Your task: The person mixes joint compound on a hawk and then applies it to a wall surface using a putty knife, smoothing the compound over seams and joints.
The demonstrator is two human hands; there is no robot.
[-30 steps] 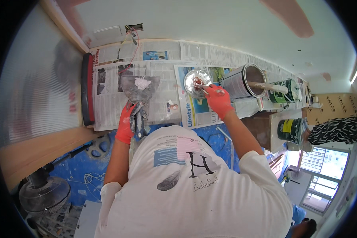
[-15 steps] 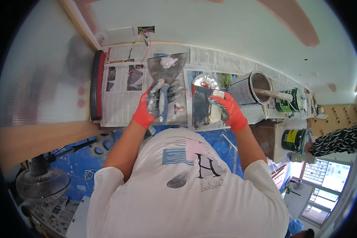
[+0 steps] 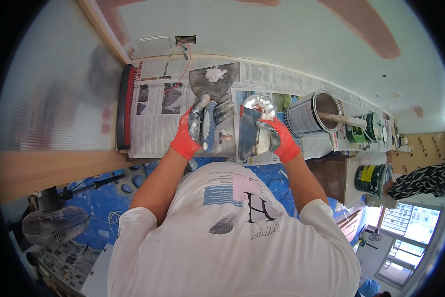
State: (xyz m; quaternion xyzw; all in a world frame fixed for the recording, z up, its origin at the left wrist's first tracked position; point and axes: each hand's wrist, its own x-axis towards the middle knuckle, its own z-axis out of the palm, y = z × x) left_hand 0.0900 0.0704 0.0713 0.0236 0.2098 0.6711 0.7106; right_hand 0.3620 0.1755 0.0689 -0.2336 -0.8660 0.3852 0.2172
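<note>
My red-gloved left hand (image 3: 196, 127) grips the blue handle (image 3: 208, 128) of a wide grey putty knife (image 3: 202, 84), with a white lump of putty (image 3: 215, 74) on its raised blade. My red-gloved right hand (image 3: 277, 134) holds a dark, flat scraper (image 3: 247, 133) with a pale grip, low over the newspaper. Just behind that scraper sits a shiny round tin lid (image 3: 259, 105) with reddish material on it, partly covered. Both gloves are smeared grey and white at the fingers.
An open grey can (image 3: 299, 116) with a wooden stick stands right, beside green buckets (image 3: 356, 131). Newspaper (image 3: 148, 128) covers the surface. A red-black object (image 3: 125, 109) lies left by a translucent panel (image 3: 54, 99). A fan (image 3: 54, 222) is lower left; a patterned sleeve (image 3: 420, 180) shows far right.
My left hand has risen and moved right with the putty knife. My right hand has left the tin lid and now holds the dark scraper, lower than a second ago.
</note>
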